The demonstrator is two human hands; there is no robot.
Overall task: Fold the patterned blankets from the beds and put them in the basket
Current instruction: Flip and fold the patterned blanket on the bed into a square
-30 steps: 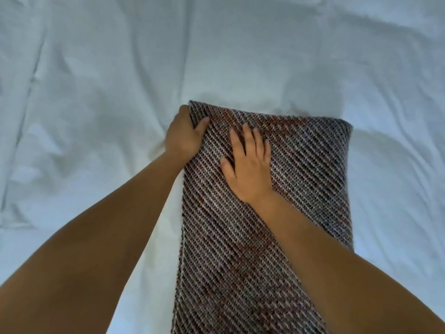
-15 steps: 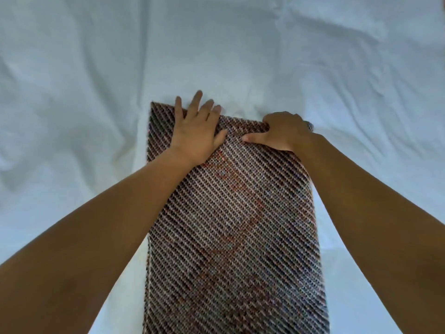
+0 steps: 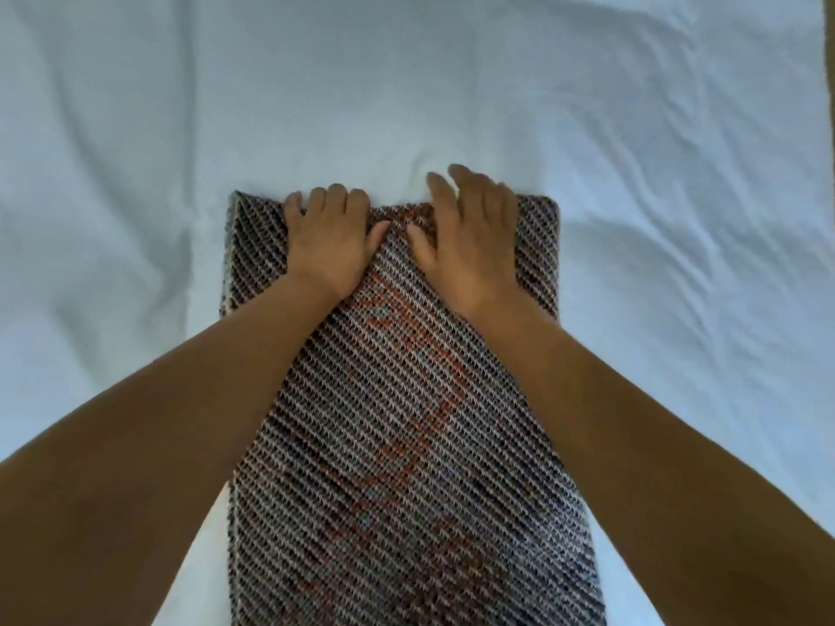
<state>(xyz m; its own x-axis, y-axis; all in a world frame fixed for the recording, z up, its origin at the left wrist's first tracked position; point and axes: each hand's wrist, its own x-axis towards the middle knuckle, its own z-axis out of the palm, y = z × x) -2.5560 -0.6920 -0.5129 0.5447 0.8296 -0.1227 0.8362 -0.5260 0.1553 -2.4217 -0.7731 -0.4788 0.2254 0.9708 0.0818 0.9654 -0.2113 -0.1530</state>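
To the left of our fingers, the white bed sheet (image 3: 113, 196) lies rumpled in soft creases. Our left hand (image 3: 327, 250) rests on the far end of the patterned blanket (image 3: 397, 422). Its fingers (image 3: 336, 196) curl over the far edge and grip the fold there, and the thumb lies flat on top, pointing toward the other hand. The blanket is folded into a long, narrow strip on the bed. It runs from under our fingers back toward us between both forearms, and its near end is cut off by the bottom of the view. Just beside the left thumb, our right hand (image 3: 472, 250) lies palm down on the same end. Its fingers (image 3: 440, 192) are fairly straight and spread, reaching just past the edge onto the sheet; they are a little blurred. To the right of them there is more wrinkled sheet.
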